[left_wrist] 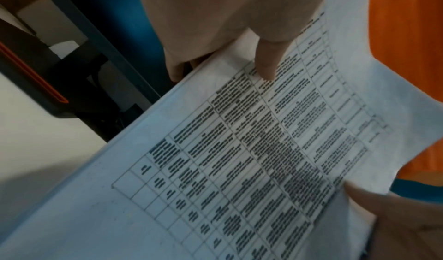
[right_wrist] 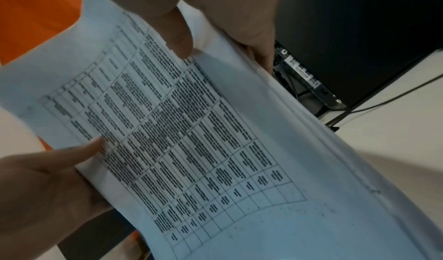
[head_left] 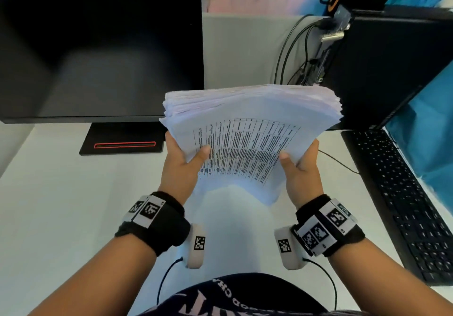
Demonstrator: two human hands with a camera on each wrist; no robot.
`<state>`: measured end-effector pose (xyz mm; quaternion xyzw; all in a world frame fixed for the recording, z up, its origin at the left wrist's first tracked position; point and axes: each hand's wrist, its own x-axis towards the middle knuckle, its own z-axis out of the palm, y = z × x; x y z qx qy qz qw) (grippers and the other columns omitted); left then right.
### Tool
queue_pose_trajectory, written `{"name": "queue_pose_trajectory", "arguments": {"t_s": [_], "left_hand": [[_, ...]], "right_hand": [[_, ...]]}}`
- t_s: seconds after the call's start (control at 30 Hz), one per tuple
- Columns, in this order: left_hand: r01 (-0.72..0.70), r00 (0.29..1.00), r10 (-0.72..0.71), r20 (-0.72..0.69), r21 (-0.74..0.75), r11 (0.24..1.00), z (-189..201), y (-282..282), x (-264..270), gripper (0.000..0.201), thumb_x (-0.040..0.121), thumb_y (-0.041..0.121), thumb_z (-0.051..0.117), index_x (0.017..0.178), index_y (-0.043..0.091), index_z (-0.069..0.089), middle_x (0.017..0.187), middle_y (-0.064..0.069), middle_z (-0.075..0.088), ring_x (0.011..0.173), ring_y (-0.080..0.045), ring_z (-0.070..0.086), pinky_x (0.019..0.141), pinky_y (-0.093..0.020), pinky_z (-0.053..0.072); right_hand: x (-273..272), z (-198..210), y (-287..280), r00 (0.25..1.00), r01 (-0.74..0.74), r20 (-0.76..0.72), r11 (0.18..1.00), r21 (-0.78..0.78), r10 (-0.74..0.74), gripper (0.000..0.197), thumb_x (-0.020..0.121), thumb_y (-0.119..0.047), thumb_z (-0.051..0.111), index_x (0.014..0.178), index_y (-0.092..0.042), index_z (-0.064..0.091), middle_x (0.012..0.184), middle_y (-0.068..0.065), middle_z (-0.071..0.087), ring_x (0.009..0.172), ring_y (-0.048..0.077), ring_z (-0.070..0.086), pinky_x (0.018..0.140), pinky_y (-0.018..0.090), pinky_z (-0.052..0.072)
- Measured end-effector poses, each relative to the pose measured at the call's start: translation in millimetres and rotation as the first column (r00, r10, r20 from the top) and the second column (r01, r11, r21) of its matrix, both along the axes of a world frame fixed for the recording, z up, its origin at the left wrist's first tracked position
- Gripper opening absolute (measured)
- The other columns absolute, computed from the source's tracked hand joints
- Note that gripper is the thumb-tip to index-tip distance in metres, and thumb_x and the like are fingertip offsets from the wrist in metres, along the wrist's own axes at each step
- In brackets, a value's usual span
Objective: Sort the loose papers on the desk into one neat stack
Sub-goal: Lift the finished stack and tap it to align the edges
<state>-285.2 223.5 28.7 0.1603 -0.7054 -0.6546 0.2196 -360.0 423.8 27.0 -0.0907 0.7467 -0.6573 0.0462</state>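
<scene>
Papers in a thick white stack (head_left: 250, 129), the top sheet printed with a black table, are held up in the air above the white desk (head_left: 61, 205). The left hand (head_left: 180, 168) grips the stack's left side and the right hand (head_left: 302, 171) its right side, thumbs pressed on top. A black monitor (head_left: 98, 45) stands behind on the left and a black keyboard (head_left: 404, 198) lies on the right.

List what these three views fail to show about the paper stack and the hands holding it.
- Table text on the paper stack: blurred in every view.
- Fingers of the left hand and right hand: hidden under the stack, head view.
- Stack's underside: faces away from all cameras.
</scene>
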Motion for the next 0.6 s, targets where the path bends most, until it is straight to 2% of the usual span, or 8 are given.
{"name": "queue_pose_trajectory", "arguments": {"t_s": [0.1, 0.17, 0.23, 0.33, 0.4, 0.47, 0.53, 0.6], "left_hand": [[-0.014, 1.0, 0.013, 0.028, 0.02, 1.0, 5, -7, -6, 0.057, 0.087, 0.012, 0.066, 0.135, 0.019, 0.037, 0.121, 0.01, 0.062, 0.109, 0.005, 0.059, 0.099, -0.021, 0.046], [-0.028, 0.999, 0.027, 0.036, 0.027, 0.999, 6, -7, -9, 0.063, 0.081, 0.026, 0.071, 0.135, 0.018, 0.04, 0.124, 0.005, 0.063, 0.116, -0.006, 0.058, 0.107, -0.035, 0.041], [-0.042, 0.998, 0.041, 0.038, 0.041, 0.998, 6, -6, -11, 0.059, 0.08, 0.033, 0.069, 0.132, 0.023, 0.042, 0.124, 0.007, 0.063, 0.119, -0.007, 0.056, 0.11, -0.039, 0.038], [-0.052, 0.998, 0.052, 0.028, 0.005, 0.999, 4, -4, -12, 0.051, 0.091, 0.02, 0.06, 0.137, 0.021, 0.038, 0.116, 0.021, 0.062, 0.113, 0.002, 0.057, 0.106, -0.027, 0.041], [-0.061, 0.998, 0.061, 0.015, -0.008, 0.998, 5, -3, -12, 0.046, 0.094, 0.017, 0.056, 0.137, 0.021, 0.039, 0.115, 0.023, 0.061, 0.111, 0.006, 0.056, 0.101, -0.022, 0.043], [-0.106, 0.994, 0.106, -0.015, 0.009, 0.994, 8, 0, -13, 0.042, 0.096, 0.018, 0.054, 0.136, 0.02, 0.041, 0.114, 0.022, 0.06, 0.105, 0.012, 0.056, 0.094, -0.014, 0.045], [-0.161, 0.985, 0.162, -0.06, 0.024, 0.987, 14, 6, -15, 0.035, 0.097, 0.016, 0.051, 0.131, 0.019, 0.042, 0.109, 0.024, 0.058, 0.095, 0.02, 0.056, 0.079, -0.002, 0.044], [-0.199, 0.972, 0.2, -0.122, 0.019, 0.98, 20, 12, -15, 0.031, 0.098, 0.012, 0.049, 0.122, 0.028, 0.04, 0.107, 0.025, 0.055, 0.092, 0.022, 0.055, 0.074, 0.0, 0.043]], "right_hand": [[-6, 2, 0, 1.0, -0.019, -0.016, 1.0, 0.021, 0.019, 0.046, 0.096, -0.004, 0.047, 0.128, -0.032, 0.031, 0.111, -0.024, 0.054, 0.091, -0.022, 0.054, 0.077, 0.005, 0.047], [-7, 2, -1, 0.999, -0.027, -0.029, 0.999, 0.036, 0.028, 0.048, 0.094, -0.007, 0.052, 0.128, -0.033, 0.032, 0.114, -0.022, 0.056, 0.1, -0.017, 0.055, 0.083, 0.006, 0.046], [-8, 4, -1, 0.999, -0.014, -0.039, 0.999, 0.041, 0.016, 0.048, 0.091, -0.011, 0.058, 0.128, -0.031, 0.034, 0.117, -0.019, 0.058, 0.104, -0.013, 0.055, 0.084, 0.005, 0.045], [-13, 15, 0, 0.993, 0.046, -0.109, 0.997, 0.055, -0.04, 0.042, 0.091, -0.015, 0.059, 0.126, -0.024, 0.038, 0.115, -0.014, 0.059, 0.101, -0.012, 0.055, 0.086, 0.01, 0.044], [-16, 25, -1, 0.985, 0.066, -0.161, 0.996, 0.056, -0.057, 0.037, 0.092, -0.012, 0.056, 0.124, -0.022, 0.04, 0.111, -0.018, 0.057, 0.099, -0.014, 0.054, 0.088, 0.014, 0.045], [-16, 33, -6, 0.977, 0.075, -0.204, 0.996, 0.051, -0.063, 0.039, 0.093, -0.007, 0.052, 0.128, -0.02, 0.041, 0.113, -0.017, 0.056, 0.103, -0.014, 0.052, 0.088, 0.007, 0.044], [-10, 39, -13, 0.965, 0.089, -0.247, 0.996, 0.001, -0.086, 0.04, 0.093, -0.003, 0.049, 0.128, -0.02, 0.042, 0.113, -0.016, 0.054, 0.104, -0.013, 0.051, 0.082, 0.001, 0.042], [-3, 41, -18, 0.95, 0.11, -0.289, 0.993, -0.048, -0.119, 0.037, 0.094, -0.001, 0.047, 0.125, -0.019, 0.042, 0.107, -0.022, 0.052, 0.097, -0.02, 0.05, 0.077, -0.002, 0.039]]}}
